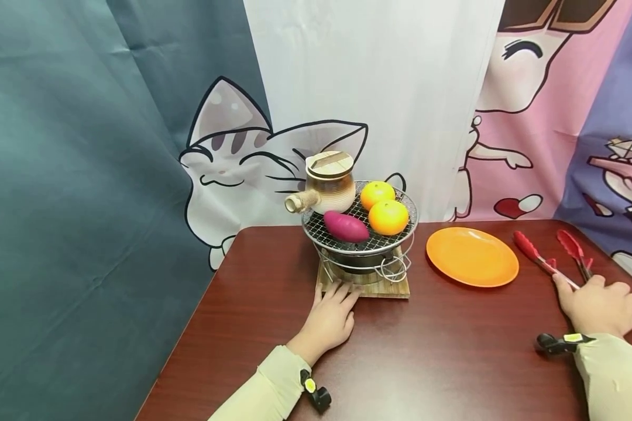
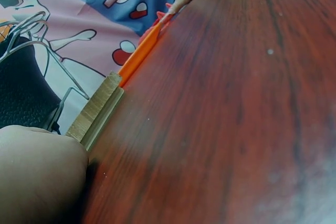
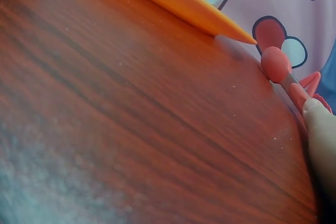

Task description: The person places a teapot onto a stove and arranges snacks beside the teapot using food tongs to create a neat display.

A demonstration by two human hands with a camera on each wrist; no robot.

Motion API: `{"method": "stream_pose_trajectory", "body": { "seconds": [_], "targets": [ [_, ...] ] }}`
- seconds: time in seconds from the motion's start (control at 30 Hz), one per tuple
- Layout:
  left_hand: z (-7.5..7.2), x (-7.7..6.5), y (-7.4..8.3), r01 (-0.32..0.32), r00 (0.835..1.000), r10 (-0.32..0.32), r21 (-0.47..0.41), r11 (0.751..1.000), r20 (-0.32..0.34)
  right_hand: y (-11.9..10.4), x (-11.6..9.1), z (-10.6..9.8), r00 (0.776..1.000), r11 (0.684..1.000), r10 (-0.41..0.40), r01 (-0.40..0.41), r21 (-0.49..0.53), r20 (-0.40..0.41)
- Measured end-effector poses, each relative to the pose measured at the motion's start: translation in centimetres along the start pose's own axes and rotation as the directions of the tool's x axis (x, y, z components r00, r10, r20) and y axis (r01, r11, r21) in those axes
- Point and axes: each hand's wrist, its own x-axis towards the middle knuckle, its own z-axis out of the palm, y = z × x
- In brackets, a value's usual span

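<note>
My left hand [image 1: 329, 320] rests its fairly straight fingers at the front left edge of a wooden base board [image 1: 384, 289]. On that board stands a small round grill with a wire mesh top [image 1: 354, 248]. The mesh carries a clay teapot [image 1: 330, 196] with a wooden lid, a purple sweet potato [image 1: 346, 227] and two oranges [image 1: 388, 217]. At the far right, my right hand [image 1: 603, 305] holds red-tipped tongs [image 1: 529, 245], whose arms are spread and point away from me. In the right wrist view, the thumb [image 3: 312, 109] lies along one arm of the tongs.
An orange oval plate [image 1: 472, 257] lies between the grill and the tongs. The dark red tabletop [image 1: 432, 362] ends at a curtain [image 1: 400, 88] printed with cartoon figures, and its left edge runs down beside my left arm.
</note>
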Motion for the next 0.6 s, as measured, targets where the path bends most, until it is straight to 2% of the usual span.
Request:
{"method": "stream_pose_trajectory", "body": {
  "seconds": [0.37, 0.5, 0.6],
  "targets": [
    [-0.42, -0.23, -0.01, 0.005, 1.000, -0.005, -0.010, 1.000, 0.000, -0.49, 0.38, 0.88, 0.995, 0.997, -0.074, 0.073, -0.027, -0.068],
    [-0.28, -0.14, -0.02, 0.003, 1.000, -0.003, -0.019, 1.000, -0.007, -0.65, 0.13, 0.72, 0.995, 0.999, -0.051, 0.050, -0.011, -0.091],
    [-0.14, -0.15, -0.15, -0.005, 1.000, 0.005, -0.048, 0.999, -0.017, -0.89, -0.32, 0.67, 0.990, 0.999, -0.024, 0.027, 0.021, -0.139]
  ]
}}
